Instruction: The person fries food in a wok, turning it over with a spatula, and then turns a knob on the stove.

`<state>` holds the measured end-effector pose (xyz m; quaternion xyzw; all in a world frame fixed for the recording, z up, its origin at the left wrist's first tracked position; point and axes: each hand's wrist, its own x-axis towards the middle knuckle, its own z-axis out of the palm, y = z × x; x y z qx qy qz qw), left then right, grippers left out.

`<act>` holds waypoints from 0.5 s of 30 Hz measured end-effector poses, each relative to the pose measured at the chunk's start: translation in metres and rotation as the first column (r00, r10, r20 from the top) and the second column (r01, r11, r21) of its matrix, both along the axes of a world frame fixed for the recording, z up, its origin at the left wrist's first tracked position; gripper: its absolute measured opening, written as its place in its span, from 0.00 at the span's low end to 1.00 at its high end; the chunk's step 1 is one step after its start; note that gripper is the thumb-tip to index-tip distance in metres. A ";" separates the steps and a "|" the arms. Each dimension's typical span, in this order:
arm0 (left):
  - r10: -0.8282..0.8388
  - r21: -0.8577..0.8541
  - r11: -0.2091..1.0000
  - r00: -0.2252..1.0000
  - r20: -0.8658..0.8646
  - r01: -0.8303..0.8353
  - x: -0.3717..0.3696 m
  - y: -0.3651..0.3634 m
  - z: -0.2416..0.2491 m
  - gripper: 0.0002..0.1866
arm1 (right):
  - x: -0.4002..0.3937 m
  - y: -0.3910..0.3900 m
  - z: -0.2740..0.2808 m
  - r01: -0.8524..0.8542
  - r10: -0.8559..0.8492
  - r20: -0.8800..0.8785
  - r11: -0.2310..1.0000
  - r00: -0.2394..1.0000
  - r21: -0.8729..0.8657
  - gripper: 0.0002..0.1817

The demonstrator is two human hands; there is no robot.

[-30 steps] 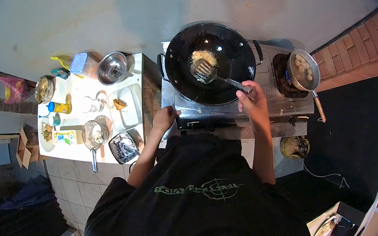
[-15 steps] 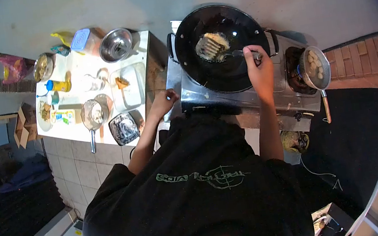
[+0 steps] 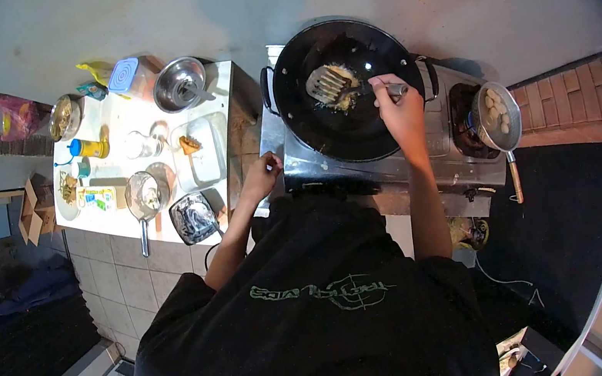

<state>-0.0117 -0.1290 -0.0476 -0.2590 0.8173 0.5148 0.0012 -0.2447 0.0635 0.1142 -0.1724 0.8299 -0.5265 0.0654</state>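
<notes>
My right hand (image 3: 400, 112) is wrapped round the handle of a slotted spatula (image 3: 329, 86). The spatula's broad metal head rests in a large black wok (image 3: 347, 134), over a yellowish piece of food (image 3: 343, 74) with some oil around it. Part of that food is hidden under the slots. My left hand (image 3: 262, 180) hovers by the left front corner of the metal stove (image 3: 313, 167), its fingers curled in with nothing visible in them.
On the right burner stands a strainer-like pan (image 3: 508, 127) with several pale round pieces. The white table (image 3: 118, 215) at left carries a steel bowl (image 3: 178, 86), a clear plastic tray (image 3: 208, 163), a handled sieve (image 3: 140, 212), a black dish (image 3: 195, 219) and a yellow bottle (image 3: 91, 148).
The spatula head has shifted slightly in the wok, over the food. My right hand still grips its handle. The whole view has moved a little; my left hand stays near the stove corner.
</notes>
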 end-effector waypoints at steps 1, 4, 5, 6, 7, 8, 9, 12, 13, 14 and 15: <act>-0.010 -0.020 1.000 1.000 0.008 0.010 -0.001 -0.002 -0.001 0.06 | -0.002 0.003 0.000 0.002 -0.002 -0.043 1.000 0.999 0.003 0.11; -0.023 -0.053 0.998 1.000 0.014 0.023 -0.003 -0.006 -0.001 0.09 | -0.002 0.014 0.016 0.018 -0.016 -0.144 1.000 0.989 0.015 0.11; -0.030 -0.061 0.998 0.999 0.022 0.032 -0.003 -0.008 -0.003 0.12 | -0.002 0.018 0.027 0.028 -0.022 -0.198 0.999 0.980 0.028 0.11; -0.038 -0.067 0.997 0.999 0.031 0.040 -0.004 -0.010 -0.004 0.14 | -0.005 0.022 0.035 0.032 -0.026 -0.202 0.999 0.979 0.025 0.11; -0.042 -0.069 0.997 0.999 0.029 0.044 -0.003 -0.011 -0.003 0.14 | -0.008 0.028 0.044 0.050 -0.025 -0.250 0.994 0.968 0.094 0.11; -0.044 -0.098 0.994 0.995 0.087 0.053 -0.003 -0.013 -0.002 0.17 | -0.010 0.031 0.053 0.071 -0.020 -0.296 0.984 0.955 0.163 0.11; -0.044 -0.126 0.990 0.989 0.145 0.062 -0.004 -0.014 0.000 0.21 | -0.010 0.033 0.066 0.087 -0.013 -0.311 0.970 0.950 0.226 0.11; -0.041 -0.161 0.984 0.983 0.180 0.071 -0.007 -0.016 0.004 0.26 | -0.022 0.040 0.067 0.079 0.077 -0.418 0.935 0.905 0.345 0.11; -0.044 -0.165 0.984 0.984 0.175 0.074 -0.009 -0.016 0.004 0.26 | -0.024 0.040 0.066 0.085 0.073 -0.423 0.936 0.903 0.342 0.11; -0.041 -0.181 0.981 0.983 0.178 0.073 -0.010 -0.015 0.003 0.24 | -0.025 0.039 0.062 0.061 0.105 -0.437 0.934 0.893 0.351 0.11; -0.036 -0.196 0.978 0.982 0.183 0.072 -0.011 -0.014 0.006 0.22 | -0.027 0.038 0.058 0.037 0.139 -0.448 0.932 0.883 0.361 0.11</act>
